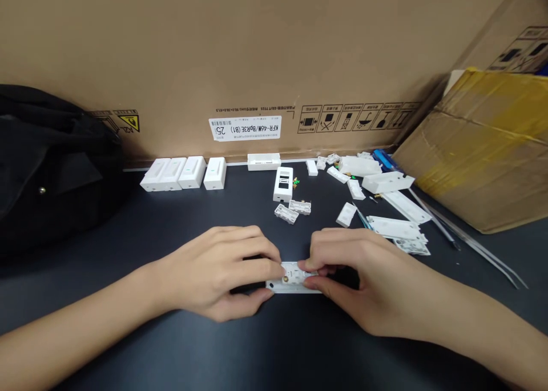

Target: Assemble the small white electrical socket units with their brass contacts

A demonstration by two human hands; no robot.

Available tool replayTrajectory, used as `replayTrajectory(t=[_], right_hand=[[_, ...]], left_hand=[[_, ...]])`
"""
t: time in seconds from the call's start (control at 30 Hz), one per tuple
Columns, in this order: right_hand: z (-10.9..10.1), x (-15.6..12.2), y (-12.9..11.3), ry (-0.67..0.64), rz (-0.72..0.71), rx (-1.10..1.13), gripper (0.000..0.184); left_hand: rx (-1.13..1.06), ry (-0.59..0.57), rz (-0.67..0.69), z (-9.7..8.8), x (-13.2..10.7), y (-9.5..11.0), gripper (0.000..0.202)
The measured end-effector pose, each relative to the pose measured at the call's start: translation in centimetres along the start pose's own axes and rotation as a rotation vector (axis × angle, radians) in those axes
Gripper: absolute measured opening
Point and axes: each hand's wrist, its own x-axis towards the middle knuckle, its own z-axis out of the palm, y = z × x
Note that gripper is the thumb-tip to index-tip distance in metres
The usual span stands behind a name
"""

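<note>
A white plastic base plate (291,288) lies flat on the dark table in front of me, with a small brass-coloured screw or contact (285,278) showing on it. My left hand (226,271) grips the plate's left end between thumb and fingers. From the other side, my right hand (359,271) has thumb and index finger pinched on a white plastic insert (295,274) that sits on the plate. The plate's right end is partly covered by the right fingers.
Finished-looking white switch boxes (192,171) stand in a row at the back left. Behind the hands are a white open housing (283,184) and small moulded pieces (286,213). White plates (394,227), tweezers (479,251) and a taped carton (483,151) are right; a black bag (55,168) is left.
</note>
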Motion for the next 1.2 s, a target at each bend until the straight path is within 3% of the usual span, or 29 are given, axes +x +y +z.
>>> replayTrajectory(t=[0.2, 0.33, 0.47, 0.53, 0.73, 0.87, 1.2], right_hand=[[-0.7, 0.3, -0.7, -0.054, 0.036, -0.112, 0.014], [-1.7, 1.2, -0.3, -0.104, -0.033, -0.132, 0.015], [-1.6, 1.9, 1.5, 0.194, -0.081, -0.280, 0.024], [-1.2, 2.0, 2.6, 0.279, -0.115, -0.360, 0.028], [-0.5, 1.8, 3.8, 0.196, -0.156, -0.433, 0.030], [-0.8, 1.6, 3.8, 0.197, -0.109, -0.459, 0.023], [-1.2, 1.4, 3.9, 0.211, -0.075, -0.421, 0.020]], left_hand=[[-0.003, 0.003, 0.006, 0.0, 0.0, -0.1, 0.022], [0.016, 0.011, 0.011, 0.0, 0.0, -0.2, 0.020], [0.043, -0.017, -0.033, 0.2, -0.3, -0.2, 0.017], [0.011, -0.021, -0.065, 0.2, -0.4, -0.2, 0.015], [-0.089, -0.027, -0.104, -0.1, -0.3, -0.4, 0.012], [-0.113, -0.011, -0.079, -0.2, -0.3, -0.4, 0.023], [-0.109, 0.028, -0.100, 0.1, -0.6, -0.9, 0.023]])
